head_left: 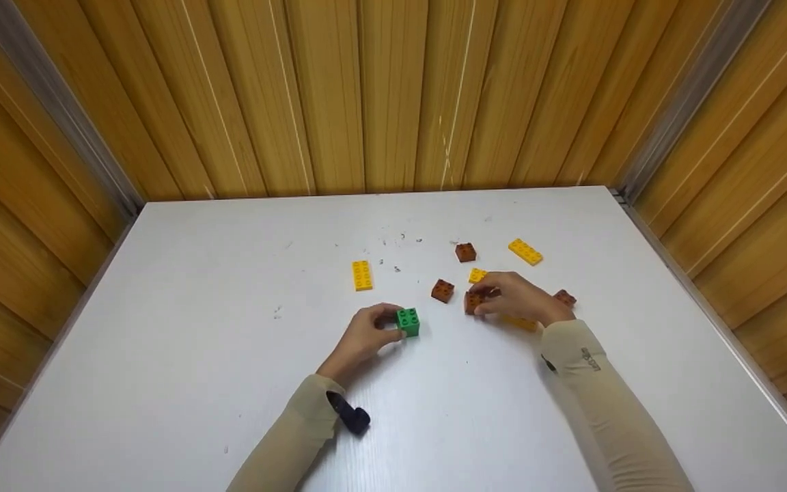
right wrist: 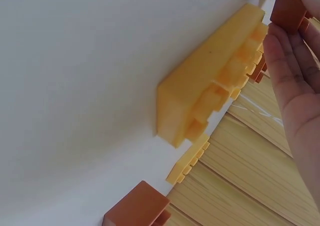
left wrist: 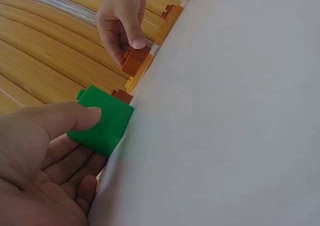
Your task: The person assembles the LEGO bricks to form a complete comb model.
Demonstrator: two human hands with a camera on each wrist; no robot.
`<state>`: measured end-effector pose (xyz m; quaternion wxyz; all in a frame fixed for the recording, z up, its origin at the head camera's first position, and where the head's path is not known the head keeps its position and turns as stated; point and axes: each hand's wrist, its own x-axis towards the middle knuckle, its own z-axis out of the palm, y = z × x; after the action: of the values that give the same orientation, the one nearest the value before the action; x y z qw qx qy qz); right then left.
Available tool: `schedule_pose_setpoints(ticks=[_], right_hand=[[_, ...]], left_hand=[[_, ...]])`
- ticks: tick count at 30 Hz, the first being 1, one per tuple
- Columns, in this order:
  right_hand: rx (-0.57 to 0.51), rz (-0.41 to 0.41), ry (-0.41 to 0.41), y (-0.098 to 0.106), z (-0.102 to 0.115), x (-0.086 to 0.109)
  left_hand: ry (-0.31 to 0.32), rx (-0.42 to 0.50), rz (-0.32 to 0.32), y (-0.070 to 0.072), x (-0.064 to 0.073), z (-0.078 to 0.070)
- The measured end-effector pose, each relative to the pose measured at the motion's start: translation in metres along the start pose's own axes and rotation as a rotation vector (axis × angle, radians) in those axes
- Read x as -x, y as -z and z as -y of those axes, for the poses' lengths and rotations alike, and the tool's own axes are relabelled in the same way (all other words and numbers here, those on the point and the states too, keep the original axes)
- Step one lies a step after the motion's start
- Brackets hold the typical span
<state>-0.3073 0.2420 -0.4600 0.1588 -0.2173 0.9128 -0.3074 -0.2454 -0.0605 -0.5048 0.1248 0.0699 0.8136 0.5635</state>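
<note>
Head view: the left hand [head_left: 365,333] pinches the green brick [head_left: 408,322]; rightward and slightly farther out, the right hand [head_left: 518,298] grips a brown brick [head_left: 472,303], a gap between them. Left wrist: thumb against the green brick's side. Right wrist: grip clamped on the brown brick, a yellow brick [right wrist: 200,66] near.

The green brick [left wrist: 111,122] looks smooth plastic, the sleeves [head_left: 609,400] cloth.

Counted items: one white table [head_left: 161,342]; two hands, left hand [head_left: 361,335] and right hand [head_left: 520,298]; two sleeves [head_left: 612,410]; one green block [head_left: 408,322]; four brown blocks [head_left: 443,291], one far; four yellow plates [head_left: 362,276], one left, one far right, two partly hidden.
</note>
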Motion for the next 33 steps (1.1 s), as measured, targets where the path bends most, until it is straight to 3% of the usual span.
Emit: schedule_pose_setpoints(ticks=[11, 18, 26, 33], right_hand=[[0.004, 0.007, 0.014, 0.003, 0.008, 0.001], [0.051, -0.004, 0.112, 0.004, 0.015, 0.0], [0.062, 0.021, 0.164, 0.002, 0.022, -0.003], [0.037, 0.02, 0.28, -0.002, 0.032, -0.002]], left_hand=[[-0.008, -0.035, 0.018, 0.001, 0.001, 0.0], [-0.057, -0.077, 0.04, 0.004, 0.004, 0.001], [-0.054, -0.099, 0.052, 0.004, 0.009, 0.002], [-0.076, -0.116, 0.06, 0.006, 0.014, 0.003]])
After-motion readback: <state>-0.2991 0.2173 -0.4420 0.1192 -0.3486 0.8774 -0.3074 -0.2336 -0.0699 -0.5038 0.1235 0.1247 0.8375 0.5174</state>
